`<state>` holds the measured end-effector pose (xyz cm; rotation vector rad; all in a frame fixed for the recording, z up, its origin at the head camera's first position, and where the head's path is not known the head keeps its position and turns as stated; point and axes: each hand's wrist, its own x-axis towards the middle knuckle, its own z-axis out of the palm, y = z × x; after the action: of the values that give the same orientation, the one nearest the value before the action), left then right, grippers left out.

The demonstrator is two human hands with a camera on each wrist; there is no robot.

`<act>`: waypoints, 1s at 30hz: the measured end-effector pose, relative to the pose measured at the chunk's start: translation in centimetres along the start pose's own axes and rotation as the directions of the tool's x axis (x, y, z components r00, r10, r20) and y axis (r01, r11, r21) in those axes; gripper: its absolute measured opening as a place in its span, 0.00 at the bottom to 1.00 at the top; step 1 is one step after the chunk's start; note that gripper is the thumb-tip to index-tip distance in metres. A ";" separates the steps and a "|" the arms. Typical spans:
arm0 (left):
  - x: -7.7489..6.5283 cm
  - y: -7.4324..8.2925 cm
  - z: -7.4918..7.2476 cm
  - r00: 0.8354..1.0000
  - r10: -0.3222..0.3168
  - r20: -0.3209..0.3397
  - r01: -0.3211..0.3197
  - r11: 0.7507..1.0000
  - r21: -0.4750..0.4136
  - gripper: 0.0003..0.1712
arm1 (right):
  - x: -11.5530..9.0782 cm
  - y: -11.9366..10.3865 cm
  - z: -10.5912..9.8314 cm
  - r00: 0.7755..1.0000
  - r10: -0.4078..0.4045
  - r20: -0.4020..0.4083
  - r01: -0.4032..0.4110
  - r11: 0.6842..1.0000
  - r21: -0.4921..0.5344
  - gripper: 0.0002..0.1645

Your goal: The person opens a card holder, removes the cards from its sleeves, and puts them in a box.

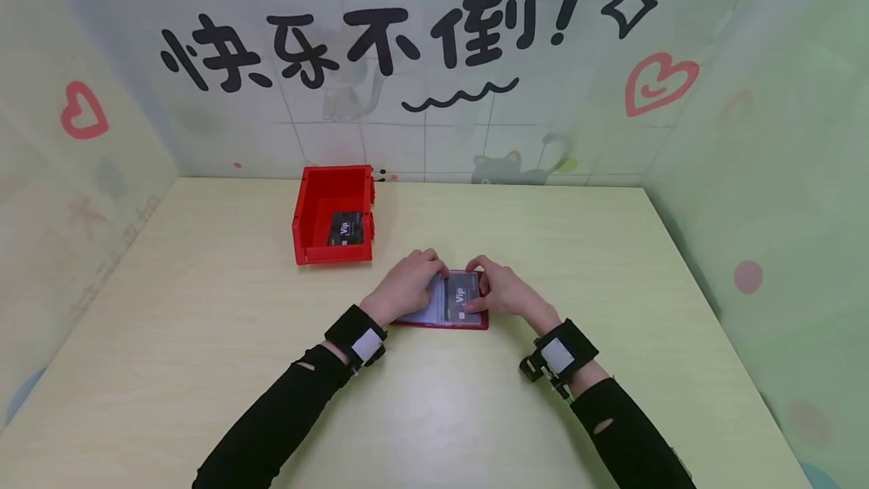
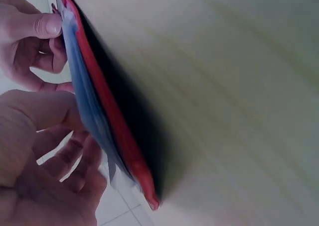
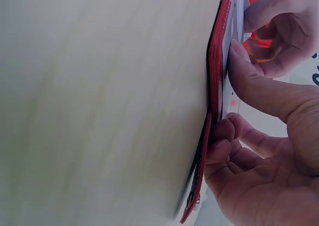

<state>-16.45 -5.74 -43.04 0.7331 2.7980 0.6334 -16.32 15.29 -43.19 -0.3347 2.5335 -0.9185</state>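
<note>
A red card holder [image 1: 483, 321] lies spread on the table with clear plastic sleeves [image 1: 422, 315] showing. Over its right half is a dark card marked "Vip" [image 1: 456, 306]. My left hand [image 1: 405, 285] grips the sleeves near the middle; its thumb lies against them in the left wrist view, and one fingertip reaches the far edge. At the right side my right hand [image 1: 504, 290] pinches the holder's edge by the card. Its thumb [image 3: 244, 69] presses on the sleeve face, with the other fingers bent at the edge. The red cover [image 3: 215, 71] stands slightly bent in the right wrist view.
Behind and left of the hands stands a red plastic bin [image 1: 333, 254]. Another dark "Vip" card [image 1: 347, 228] lies inside it. A printed backdrop [image 1: 380, 134] rises along the table's back edge, with side panels to left and right.
</note>
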 end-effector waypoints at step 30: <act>0.6 0.4 0.4 0.998 -0.065 0.000 0.065 0.990 -0.127 0.15 | 0.2 0.0 -0.6 0.999 -0.016 0.048 0.018 0.999 -0.035 0.38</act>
<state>-16.67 -4.98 -43.29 0.6145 2.7420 0.7923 -16.82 15.56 -42.87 -0.3853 2.5093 -0.8625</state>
